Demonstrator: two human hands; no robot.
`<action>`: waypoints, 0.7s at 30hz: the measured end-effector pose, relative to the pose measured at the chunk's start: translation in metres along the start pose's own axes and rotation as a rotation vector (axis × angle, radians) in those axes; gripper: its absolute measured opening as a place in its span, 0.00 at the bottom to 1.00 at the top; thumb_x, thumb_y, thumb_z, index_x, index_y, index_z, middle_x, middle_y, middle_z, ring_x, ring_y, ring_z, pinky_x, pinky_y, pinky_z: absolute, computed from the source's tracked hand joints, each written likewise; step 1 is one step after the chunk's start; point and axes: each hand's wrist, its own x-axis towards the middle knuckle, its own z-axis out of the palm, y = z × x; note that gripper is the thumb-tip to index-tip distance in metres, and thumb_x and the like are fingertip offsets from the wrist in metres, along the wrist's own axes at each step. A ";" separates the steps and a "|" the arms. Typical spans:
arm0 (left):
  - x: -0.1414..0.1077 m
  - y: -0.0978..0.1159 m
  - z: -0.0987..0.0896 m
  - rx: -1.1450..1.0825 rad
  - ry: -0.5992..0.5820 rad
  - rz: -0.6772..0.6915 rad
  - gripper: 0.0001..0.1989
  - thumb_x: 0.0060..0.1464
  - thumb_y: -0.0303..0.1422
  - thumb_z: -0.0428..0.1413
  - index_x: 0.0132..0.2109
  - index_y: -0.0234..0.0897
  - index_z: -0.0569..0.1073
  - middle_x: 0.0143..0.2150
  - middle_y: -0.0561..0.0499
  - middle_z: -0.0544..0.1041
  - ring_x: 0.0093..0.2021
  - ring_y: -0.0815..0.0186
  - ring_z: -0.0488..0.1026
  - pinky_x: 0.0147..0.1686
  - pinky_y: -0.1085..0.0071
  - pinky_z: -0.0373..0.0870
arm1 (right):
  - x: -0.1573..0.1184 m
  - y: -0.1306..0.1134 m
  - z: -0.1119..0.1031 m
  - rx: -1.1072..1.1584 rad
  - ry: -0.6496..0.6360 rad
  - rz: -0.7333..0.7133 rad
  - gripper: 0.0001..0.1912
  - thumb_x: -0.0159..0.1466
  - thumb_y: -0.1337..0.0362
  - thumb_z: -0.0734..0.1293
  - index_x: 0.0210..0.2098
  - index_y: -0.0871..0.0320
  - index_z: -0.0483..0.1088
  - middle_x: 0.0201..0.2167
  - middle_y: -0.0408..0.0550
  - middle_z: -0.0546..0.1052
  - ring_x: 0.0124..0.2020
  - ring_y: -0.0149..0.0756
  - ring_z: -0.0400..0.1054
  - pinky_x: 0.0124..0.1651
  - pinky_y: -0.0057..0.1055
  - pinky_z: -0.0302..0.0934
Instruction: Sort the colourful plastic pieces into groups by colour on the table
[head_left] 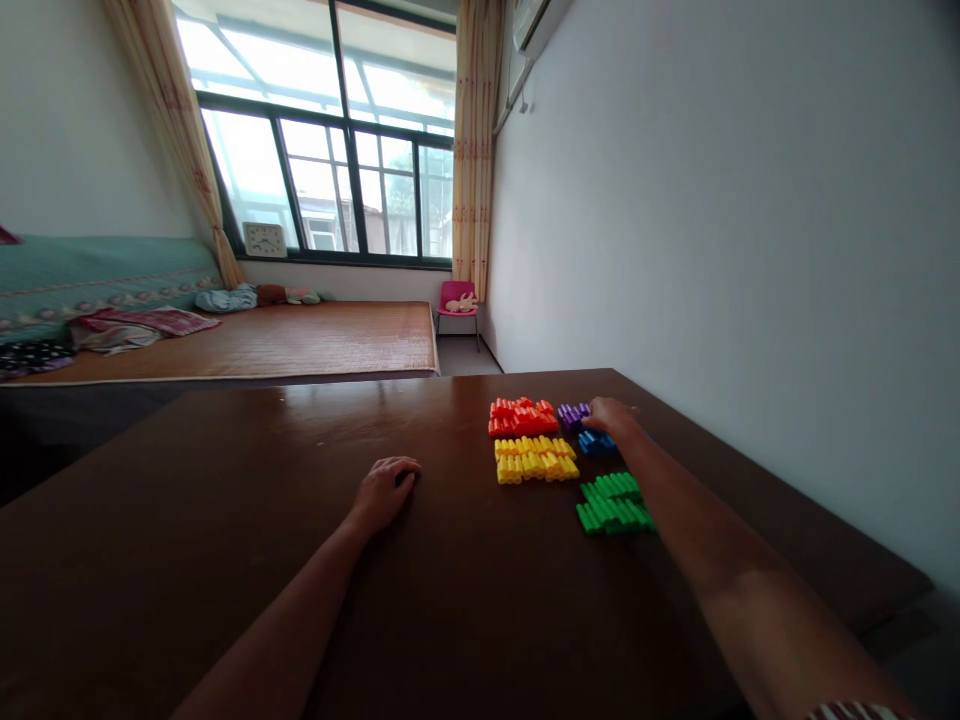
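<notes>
My right hand (611,415) reaches to the far right, its fingertips at the right end of a row of purple pieces (572,416); whether it grips one is too small to tell. Blue pieces (596,443) lie just below that hand. Left of the purple ones are red-orange pieces (523,417) in rows, with yellow pieces (535,460) nearer to me. Green pieces (613,503) sit closer still, partly hidden by my right forearm. My left hand (386,490) rests on the table, fingers curled, with nothing visible in it.
The dark brown table (450,620) has its right edge along the white wall. Beyond its far edge stand a bed (337,335) and a pink chair (457,294) with a soft toy on it. A square clock (265,240) leans by the window.
</notes>
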 end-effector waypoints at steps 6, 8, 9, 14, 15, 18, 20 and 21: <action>0.001 -0.001 0.002 0.007 -0.006 0.002 0.12 0.54 0.37 0.51 0.38 0.44 0.78 0.46 0.52 0.79 0.50 0.58 0.71 0.53 0.61 0.65 | 0.001 0.025 -0.010 0.089 0.009 -0.130 0.12 0.55 0.56 0.69 0.39 0.48 0.77 0.44 0.49 0.78 0.47 0.45 0.70 0.49 0.42 0.60; 0.001 -0.001 0.002 0.008 -0.008 0.000 0.12 0.54 0.37 0.51 0.39 0.44 0.78 0.46 0.52 0.79 0.50 0.58 0.71 0.53 0.61 0.65 | -0.001 0.028 -0.009 0.088 -0.008 -0.193 0.11 0.56 0.57 0.70 0.39 0.46 0.77 0.44 0.46 0.78 0.48 0.44 0.70 0.50 0.40 0.59; 0.001 -0.002 0.002 0.007 -0.009 0.000 0.12 0.54 0.37 0.51 0.39 0.44 0.78 0.47 0.52 0.78 0.50 0.58 0.71 0.53 0.61 0.65 | -0.001 0.028 -0.008 0.075 -0.017 -0.220 0.11 0.55 0.58 0.70 0.39 0.45 0.77 0.44 0.44 0.79 0.49 0.43 0.70 0.51 0.40 0.58; 0.001 -0.003 0.001 -0.004 -0.007 -0.007 0.12 0.54 0.38 0.50 0.39 0.43 0.78 0.46 0.51 0.79 0.50 0.58 0.71 0.53 0.61 0.66 | -0.004 0.019 -0.005 -0.058 -0.056 -0.251 0.13 0.53 0.63 0.72 0.39 0.46 0.77 0.45 0.46 0.78 0.52 0.46 0.67 0.55 0.47 0.52; 0.001 -0.003 0.001 -0.006 -0.007 -0.010 0.12 0.54 0.38 0.51 0.39 0.43 0.78 0.46 0.51 0.79 0.50 0.58 0.71 0.53 0.61 0.66 | -0.004 0.017 -0.005 -0.076 -0.059 -0.250 0.13 0.53 0.64 0.72 0.39 0.46 0.77 0.45 0.47 0.78 0.52 0.47 0.67 0.55 0.48 0.52; 0.001 -0.002 0.000 -0.008 -0.016 -0.020 0.12 0.53 0.38 0.50 0.39 0.43 0.78 0.46 0.51 0.79 0.50 0.58 0.71 0.53 0.61 0.66 | -0.006 0.013 -0.005 -0.113 -0.051 -0.251 0.13 0.53 0.65 0.72 0.39 0.48 0.77 0.45 0.49 0.78 0.51 0.47 0.68 0.55 0.50 0.51; 0.001 -0.001 -0.001 -0.008 -0.021 -0.020 0.12 0.54 0.38 0.50 0.39 0.43 0.78 0.46 0.52 0.79 0.50 0.58 0.71 0.53 0.61 0.65 | -0.008 0.012 -0.004 -0.131 -0.044 -0.251 0.13 0.53 0.65 0.72 0.39 0.49 0.77 0.45 0.50 0.78 0.50 0.47 0.68 0.54 0.50 0.51; 0.001 0.000 -0.001 -0.008 -0.021 -0.018 0.12 0.54 0.38 0.50 0.39 0.43 0.77 0.46 0.52 0.79 0.50 0.58 0.71 0.53 0.60 0.65 | -0.008 0.012 -0.004 -0.135 -0.041 -0.253 0.12 0.54 0.65 0.71 0.39 0.50 0.76 0.45 0.50 0.78 0.50 0.48 0.68 0.54 0.50 0.51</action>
